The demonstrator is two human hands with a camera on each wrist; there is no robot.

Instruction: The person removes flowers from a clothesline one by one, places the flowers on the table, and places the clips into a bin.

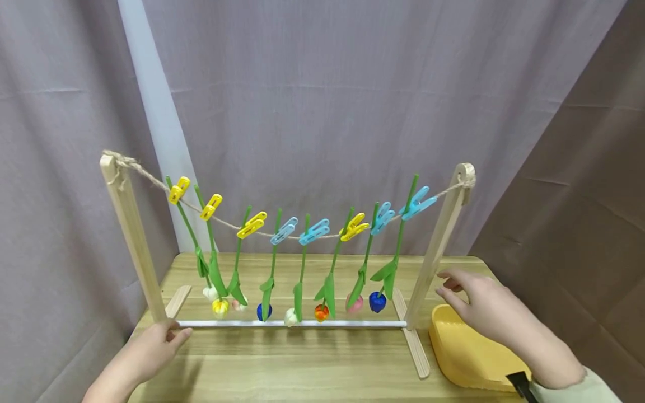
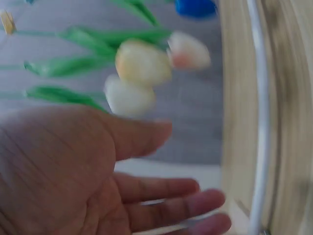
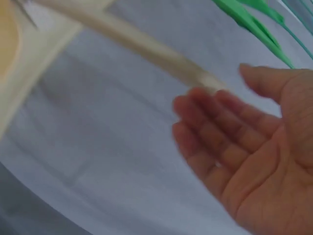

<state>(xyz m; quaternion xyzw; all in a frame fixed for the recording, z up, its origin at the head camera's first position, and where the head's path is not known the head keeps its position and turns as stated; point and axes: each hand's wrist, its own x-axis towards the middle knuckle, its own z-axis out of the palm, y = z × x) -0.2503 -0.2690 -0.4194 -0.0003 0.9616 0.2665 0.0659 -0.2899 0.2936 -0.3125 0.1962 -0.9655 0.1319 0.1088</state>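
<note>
Several artificial tulips hang upside down by their stems from a twine line [image 1: 229, 225], held by yellow clothespins [image 1: 252, 225] and light blue clothespins [image 1: 314, 231]. Their heads include an orange tulip [image 1: 321, 312] and a blue tulip [image 1: 378, 302]. My left hand [image 1: 151, 350] is at the foot of the left wooden post [image 1: 132, 229]; in the left wrist view its loosely extended fingers hold nothing, with a white tulip [image 2: 128, 95] beyond the thumb. Beside the right wooden post [image 1: 438, 246], my right hand [image 1: 486, 305] has relaxed fingers and a bare palm in the right wrist view.
A white rod [image 1: 227, 323] joins the two posts low down. Flat wooden feet, such as the right foot [image 1: 417, 352], rest on the wooden table [image 1: 282, 369]. Under my right forearm is a yellow bin [image 1: 453, 358]. Grey curtains [image 1: 353, 112] hang behind.
</note>
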